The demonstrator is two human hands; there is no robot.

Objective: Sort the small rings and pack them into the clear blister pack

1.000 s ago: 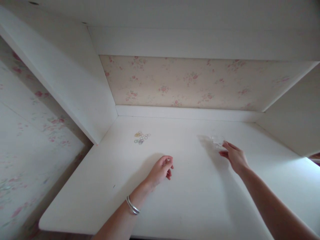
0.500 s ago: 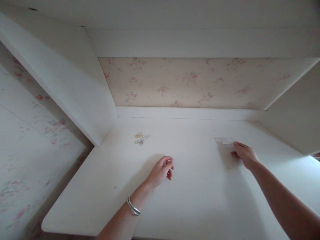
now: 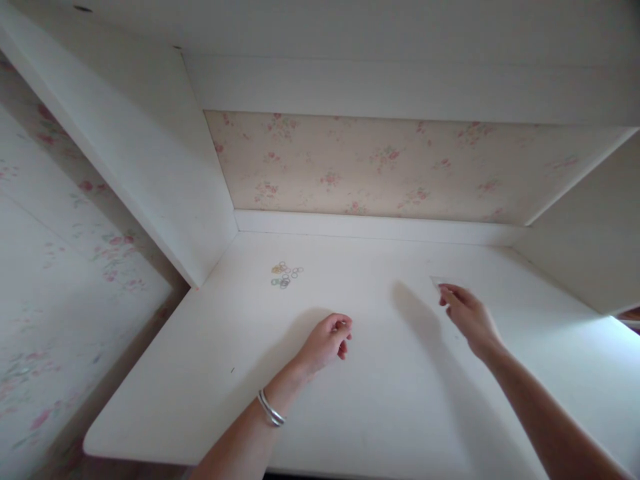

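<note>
My left hand [image 3: 327, 343] rests over the middle of the white desk [image 3: 370, 413], its fingers curled with thumb and forefinger together. Whatever they may pinch is too small to name. My right hand [image 3: 465, 313] hovers at the right with its fingertips pressed together; anything between them cannot be made out. A clear plastic bag [image 3: 440, 281] shows just behind those fingertips, mostly hidden by the hand. Several thin rings [image 3: 285, 275], some yellowish, some greenish or grey, lie in a loose cluster beyond my left hand.
A white side panel [image 3: 150, 153] rises at the left and another panel [image 3: 585, 247] at the right. An overhead board [image 3: 375, 87] spans the top, above flowered wallpaper [image 3: 370, 167]. A small dark mark [image 3: 233, 370] lies on the desk's left part.
My right hand carried the clear bag rightward, then moved back left, and the bag now lies mostly behind it. My left hand and the rings have stayed nearly still.
</note>
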